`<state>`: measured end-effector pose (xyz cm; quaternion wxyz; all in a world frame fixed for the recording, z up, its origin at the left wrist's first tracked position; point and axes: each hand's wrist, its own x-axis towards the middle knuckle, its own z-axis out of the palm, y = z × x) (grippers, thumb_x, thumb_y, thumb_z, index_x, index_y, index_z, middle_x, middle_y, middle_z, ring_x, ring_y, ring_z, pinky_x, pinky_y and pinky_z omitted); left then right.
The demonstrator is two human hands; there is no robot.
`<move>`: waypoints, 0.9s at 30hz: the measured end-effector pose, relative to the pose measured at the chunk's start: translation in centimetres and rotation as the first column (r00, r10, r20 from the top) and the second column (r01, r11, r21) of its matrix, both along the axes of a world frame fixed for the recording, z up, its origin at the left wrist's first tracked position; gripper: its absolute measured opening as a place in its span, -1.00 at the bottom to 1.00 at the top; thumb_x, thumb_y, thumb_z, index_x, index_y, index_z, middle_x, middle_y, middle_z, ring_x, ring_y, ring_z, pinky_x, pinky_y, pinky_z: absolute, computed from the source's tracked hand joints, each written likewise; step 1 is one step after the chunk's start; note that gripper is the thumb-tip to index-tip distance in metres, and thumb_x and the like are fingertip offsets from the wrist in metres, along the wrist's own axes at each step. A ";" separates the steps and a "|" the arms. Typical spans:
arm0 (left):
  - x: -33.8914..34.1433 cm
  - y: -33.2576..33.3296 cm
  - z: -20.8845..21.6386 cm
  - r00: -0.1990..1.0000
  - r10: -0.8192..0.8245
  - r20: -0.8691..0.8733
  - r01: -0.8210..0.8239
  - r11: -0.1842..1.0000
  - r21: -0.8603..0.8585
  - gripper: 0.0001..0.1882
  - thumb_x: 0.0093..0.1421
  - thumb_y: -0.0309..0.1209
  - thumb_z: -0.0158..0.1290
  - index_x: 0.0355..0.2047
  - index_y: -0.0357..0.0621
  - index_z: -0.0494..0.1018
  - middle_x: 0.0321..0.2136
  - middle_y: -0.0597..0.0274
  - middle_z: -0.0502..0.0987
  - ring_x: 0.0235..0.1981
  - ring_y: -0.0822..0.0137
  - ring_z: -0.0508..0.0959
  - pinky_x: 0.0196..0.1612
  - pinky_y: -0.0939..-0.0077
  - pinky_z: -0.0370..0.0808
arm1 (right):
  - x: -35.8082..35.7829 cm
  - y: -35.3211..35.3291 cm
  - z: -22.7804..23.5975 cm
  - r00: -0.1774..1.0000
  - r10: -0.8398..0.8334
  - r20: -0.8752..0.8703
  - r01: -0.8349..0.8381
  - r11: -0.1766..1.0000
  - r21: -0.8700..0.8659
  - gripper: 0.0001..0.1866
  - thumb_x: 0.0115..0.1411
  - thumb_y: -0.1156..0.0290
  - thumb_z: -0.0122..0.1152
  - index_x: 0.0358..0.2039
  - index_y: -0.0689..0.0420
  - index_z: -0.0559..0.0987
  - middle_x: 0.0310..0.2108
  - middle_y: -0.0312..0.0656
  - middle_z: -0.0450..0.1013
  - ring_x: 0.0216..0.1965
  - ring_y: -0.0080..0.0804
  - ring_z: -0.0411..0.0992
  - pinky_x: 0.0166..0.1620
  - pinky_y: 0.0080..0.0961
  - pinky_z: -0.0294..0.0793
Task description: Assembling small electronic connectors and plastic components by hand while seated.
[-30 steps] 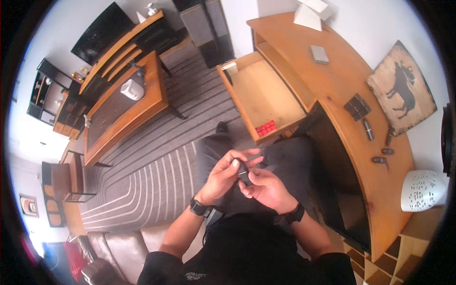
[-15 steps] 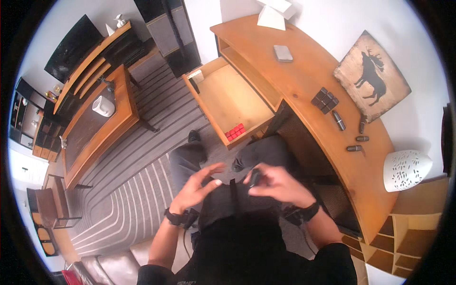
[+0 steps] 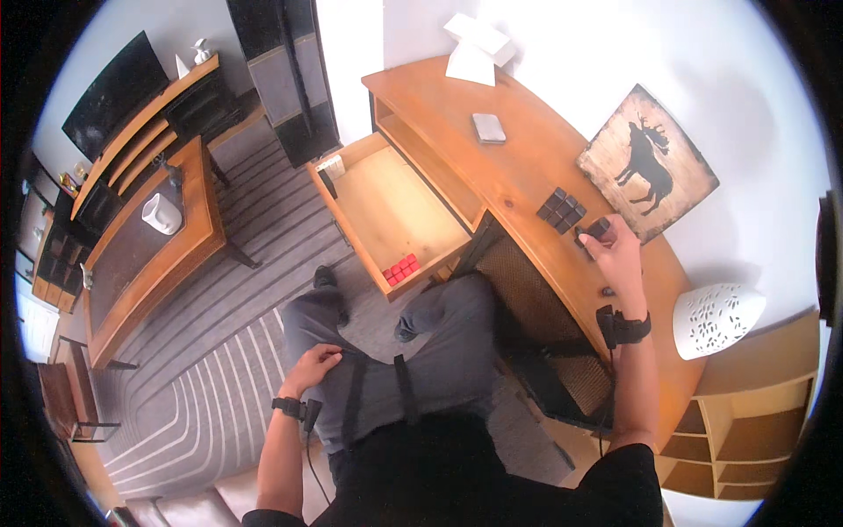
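Above the desk top my right hand point(image 3: 620, 256) pinches a dark lipstick-like tube point(image 3: 599, 229) between thumb and fingers. Just left of it stands a tight block of several dark tubes point(image 3: 562, 211). Another dark tube point(image 3: 582, 242) lies on the desk under my fingertips, partly covered. A further tube point(image 3: 608, 291) peeks out beside my right wrist. My left hand point(image 3: 313, 367) rests on my thigh with loosely bent fingers and nothing visible in it. Several small red blocks or tubes point(image 3: 401, 269) sit together in the near corner of the pulled-out drawer point(image 3: 421, 189).
On the curved wooden desk point(image 3: 527, 162) are a grey square object point(image 3: 488, 128), a white angular ornament point(image 3: 474, 53), a deer picture point(image 3: 648, 162) and a white perforated lamp point(image 3: 716, 321). A low shelf point(image 3: 738, 430) stands right; a wooden table point(image 3: 189, 220) is left.
My right hand has moved from above my lap to the desk, beside the dark block, carrying the tube. My left hand has dropped onto my thigh. The view has shifted.
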<state>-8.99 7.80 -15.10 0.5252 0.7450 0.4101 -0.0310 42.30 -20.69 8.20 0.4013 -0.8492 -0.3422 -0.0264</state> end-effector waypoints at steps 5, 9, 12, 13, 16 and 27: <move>-0.4 0.3 -0.5 1.000 -0.003 0.004 0.003 0.999 -0.046 -0.61 0.41 -0.20 0.17 0.13 -0.13 0.59 -0.05 0.12 0.68 -0.01 0.23 0.64 0.10 0.32 0.54 | 1.1 1.6 -1.4 0.996 -0.012 0.092 0.022 0.994 -0.111 -0.60 0.06 0.44 0.59 -0.14 0.24 0.59 -0.50 -0.14 0.53 -0.47 -0.36 0.53 -0.33 -0.40 0.52; -0.3 0.1 0.1 1.000 -0.013 -0.016 0.012 0.998 -0.064 -0.61 0.41 -0.20 0.17 0.13 -0.13 0.60 0.00 0.11 0.66 0.04 0.20 0.62 0.14 0.31 0.52 | 1.2 1.9 -2.1 0.994 -0.007 0.113 0.021 0.992 -0.126 -0.56 0.05 0.44 0.60 -0.11 0.24 0.57 -0.51 -0.13 0.53 -0.47 -0.30 0.53 -0.32 -0.36 0.54; -0.3 0.1 -0.3 0.999 -0.031 0.009 0.031 0.999 -0.018 -0.61 0.40 -0.19 0.18 0.12 -0.12 0.60 -0.03 0.11 0.66 0.02 0.21 0.62 0.11 0.32 0.53 | 1.0 1.9 -1.8 0.992 -0.007 0.125 0.023 0.991 -0.133 -0.52 0.05 0.44 0.60 -0.06 0.24 0.54 -0.46 -0.10 0.55 -0.42 -0.29 0.56 -0.28 -0.34 0.55; -0.5 0.0 -0.7 0.999 -0.036 0.030 0.036 0.999 0.018 -0.61 0.39 -0.19 0.19 0.11 -0.11 0.60 -0.08 0.11 0.67 -0.02 0.24 0.63 0.07 0.35 0.55 | 0.4 2.1 -1.2 0.995 0.007 0.100 0.009 0.988 -0.156 -0.48 0.07 0.43 0.59 -0.01 0.24 0.51 -0.41 -0.04 0.56 -0.36 -0.20 0.57 -0.25 -0.28 0.55; -0.5 -0.1 -0.6 0.999 -0.030 0.035 0.030 0.999 0.012 -0.62 0.39 -0.19 0.19 0.11 -0.11 0.61 -0.07 0.12 0.66 0.00 0.23 0.62 0.08 0.35 0.54 | -0.6 1.9 0.8 0.994 0.029 0.105 -0.010 0.983 -0.185 -0.43 0.10 0.37 0.58 0.05 0.24 0.50 -0.30 0.04 0.58 -0.26 -0.08 0.58 -0.17 -0.18 0.55; -0.7 0.0 -1.0 0.998 -0.027 0.055 0.025 0.999 0.025 -0.62 0.37 -0.18 0.21 0.09 -0.13 0.62 -0.06 0.10 0.66 -0.01 0.23 0.63 0.08 0.34 0.54 | 0.4 5.1 4.1 0.767 0.243 0.594 -0.111 0.962 -0.251 -0.52 0.24 0.14 0.43 0.00 0.20 0.55 -0.14 0.06 0.56 -0.04 0.10 0.53 0.02 -0.10 0.52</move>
